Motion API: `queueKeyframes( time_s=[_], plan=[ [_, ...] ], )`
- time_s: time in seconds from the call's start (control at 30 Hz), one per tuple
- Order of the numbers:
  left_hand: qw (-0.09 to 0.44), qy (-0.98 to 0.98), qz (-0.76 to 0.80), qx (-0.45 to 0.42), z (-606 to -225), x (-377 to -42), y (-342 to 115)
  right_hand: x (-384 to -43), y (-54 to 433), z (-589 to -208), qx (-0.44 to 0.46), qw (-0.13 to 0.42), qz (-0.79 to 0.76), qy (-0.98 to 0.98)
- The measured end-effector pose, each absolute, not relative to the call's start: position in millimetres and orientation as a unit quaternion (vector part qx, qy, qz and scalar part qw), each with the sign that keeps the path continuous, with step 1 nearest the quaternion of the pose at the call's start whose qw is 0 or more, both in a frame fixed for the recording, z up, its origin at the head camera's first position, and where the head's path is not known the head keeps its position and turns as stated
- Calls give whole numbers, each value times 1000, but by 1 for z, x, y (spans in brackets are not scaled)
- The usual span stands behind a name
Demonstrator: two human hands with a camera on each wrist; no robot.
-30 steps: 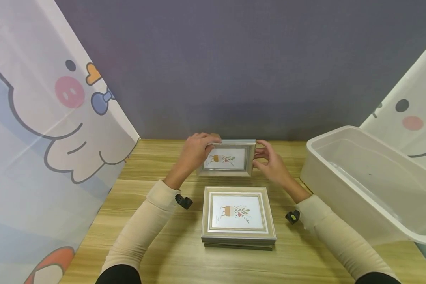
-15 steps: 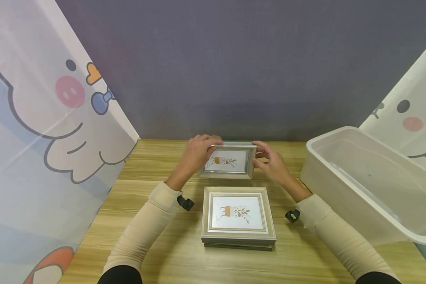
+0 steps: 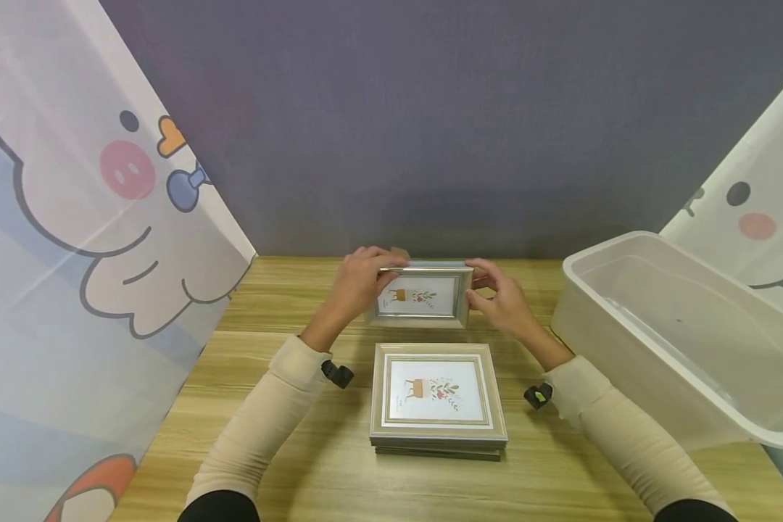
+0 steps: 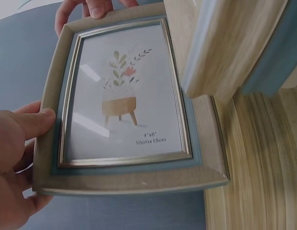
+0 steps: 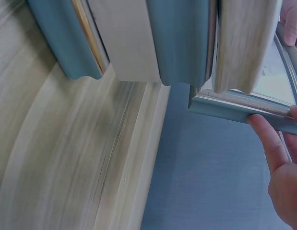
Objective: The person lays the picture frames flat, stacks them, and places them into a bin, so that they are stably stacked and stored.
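Frame (image 3: pixel 424 293), beige with a silvery inner border, held up at the far middle of the table (image 3: pixel 326 471) and tilted so its glazed front faces the wearer. Whether its lower edge touches the wood cannot be told. The left hand (image 3: pixel 364 279) grips the upper edge towards the left, thumb on the front and fingers behind. The right hand (image 3: pixel 501 301) pinches the right edge, also with the thumb in front. The left wrist view shows the print: a leafy plant with a red flower in an orange-brown pot on legs, with small lettering beside it. From above, the plant lies sideways, its pot to the left. A small brown piece (image 3: pixel 400 252) sticks up behind the frame, beside the left hand; what it is cannot be made out.

On the near side, just in front of the held frame, a stack (image 3: pixel 438 395) of similar frames lies flat, the top one face up with the same print. On the right stands a whitish tub (image 3: pixel 600 348), open at the top. Cream sleeves (image 3: pixel 261 428) cover the forearms, with a black device at each wrist. Beyond the table rises a dark grey wall (image 3: pixel 391 130); pale cartoon-printed sheets (image 3: pixel 72 109) flank both sides.
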State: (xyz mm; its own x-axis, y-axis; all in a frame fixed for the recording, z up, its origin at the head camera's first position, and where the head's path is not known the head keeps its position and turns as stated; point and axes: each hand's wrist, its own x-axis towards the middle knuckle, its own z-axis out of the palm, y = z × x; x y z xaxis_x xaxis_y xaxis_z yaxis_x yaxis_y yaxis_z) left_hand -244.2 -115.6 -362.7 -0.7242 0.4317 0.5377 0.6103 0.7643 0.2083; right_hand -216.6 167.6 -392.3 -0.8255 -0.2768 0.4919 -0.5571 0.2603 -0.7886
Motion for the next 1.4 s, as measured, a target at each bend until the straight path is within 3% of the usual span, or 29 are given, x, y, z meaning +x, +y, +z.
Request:
queueKeyframes(
  time_s=[0.57,0.83,1.03,1.4],
  plan=[
    [204,-897,-278,-277,-356,-245,-135,-222,179,-399,268,155,558,-770],
    [134,-900,-341,-234,-358,-248,-145,-238,193,-424,258,151,566,-768],
    [87,-881,-411,-219,-362,-255,-152,-236,194,-424,268,152,572,-760],
    [-48,-813,-536,-222,-376,-275,-168,-236,194,-419,273,157,587,-746]
  ],
)
